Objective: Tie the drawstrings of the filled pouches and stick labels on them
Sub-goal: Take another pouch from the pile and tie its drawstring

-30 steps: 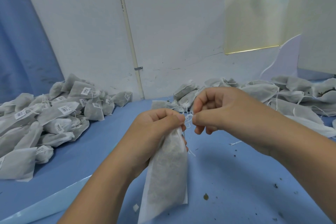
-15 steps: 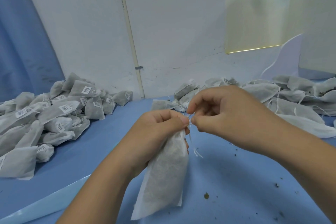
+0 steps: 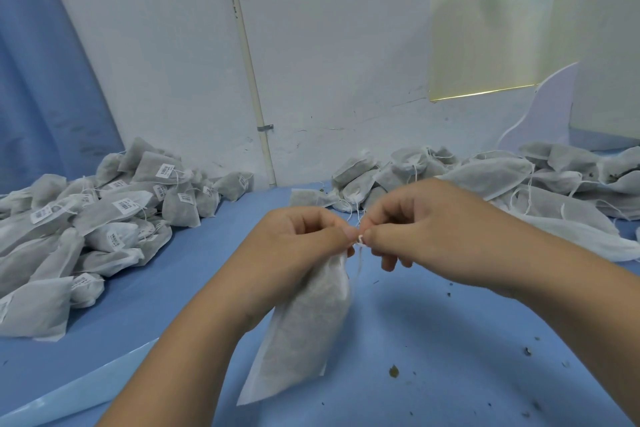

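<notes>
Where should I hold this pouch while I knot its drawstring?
At the gathered neck, from the left, as the left hand does now: the pouch slants down with its filled body below, and its drawstring comes out at the top right, where the right hand pinches it.

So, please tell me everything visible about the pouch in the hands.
The pouch is long, of thin white fabric, with grey-green filling showing through. It slants over the blue table, bottom end nearer the person. The left hand grips its gathered neck; the right hand pinches its thin white drawstring at the top. No label shows on it.
</notes>
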{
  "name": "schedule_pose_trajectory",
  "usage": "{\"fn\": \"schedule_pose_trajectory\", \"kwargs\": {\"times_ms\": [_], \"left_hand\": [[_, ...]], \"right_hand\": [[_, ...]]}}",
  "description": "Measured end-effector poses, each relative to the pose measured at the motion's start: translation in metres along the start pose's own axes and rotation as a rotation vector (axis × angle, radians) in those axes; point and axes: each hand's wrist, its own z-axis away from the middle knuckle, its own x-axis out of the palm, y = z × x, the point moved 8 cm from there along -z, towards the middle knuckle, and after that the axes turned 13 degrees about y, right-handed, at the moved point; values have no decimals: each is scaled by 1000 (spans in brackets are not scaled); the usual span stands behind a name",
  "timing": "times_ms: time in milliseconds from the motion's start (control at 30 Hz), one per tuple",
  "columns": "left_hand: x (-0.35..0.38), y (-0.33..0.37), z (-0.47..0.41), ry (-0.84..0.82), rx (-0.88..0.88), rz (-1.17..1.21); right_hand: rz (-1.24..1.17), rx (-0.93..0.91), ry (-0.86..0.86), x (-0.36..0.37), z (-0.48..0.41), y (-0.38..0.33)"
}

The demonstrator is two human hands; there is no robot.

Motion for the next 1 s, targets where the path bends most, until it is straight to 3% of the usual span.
{"fn": "schedule_pose_trajectory", "kwargs": {"times_ms": [167,433,733,867,1000], "left_hand": [[-2,8,1,25,84,-39],[-4,13,2,78,147,-225],[10,-3,2,-100,-169,253],[11,-4,0,-106,-197,363],[9,-4,0,-78,-172,353]], "right_hand": [[-131,94,-42,4,-1,8],[-106,105,-12,3,-1,10],[-138,10,79,-5,1,-7],[-147,-99,212,-13,2,-16],[-92,-157,221,-13,4,-22]]}}
